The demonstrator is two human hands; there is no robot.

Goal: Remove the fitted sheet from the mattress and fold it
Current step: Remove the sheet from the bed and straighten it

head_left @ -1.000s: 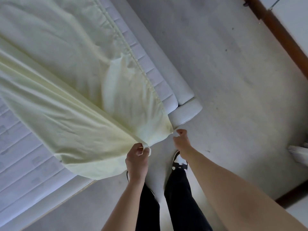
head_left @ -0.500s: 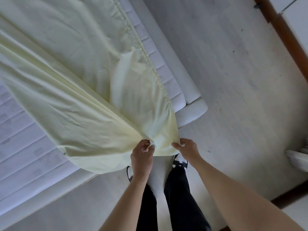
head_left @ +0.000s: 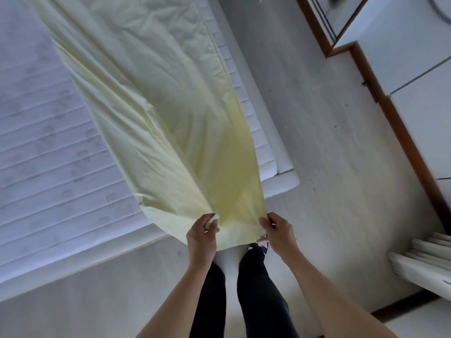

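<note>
The pale yellow fitted sheet (head_left: pixel 156 101) is lying drawn off most of the mattress (head_left: pixel 44 142), stretching from the far end down to the near corner of the bed. The left hand (head_left: pixel 201 236) is gripping a gathered bunch of its near edge, fingers curled round the cloth. The right hand (head_left: pixel 278 231) is pinching the neighbouring edge, just beside the left. Open floor (head_left: pixel 329 191) is lying to the right, running to a wood-trimmed wall. The sheet's far end is running out of view, and a white ribbed thing (head_left: pixel 424 267) at right is looking blurred
</note>
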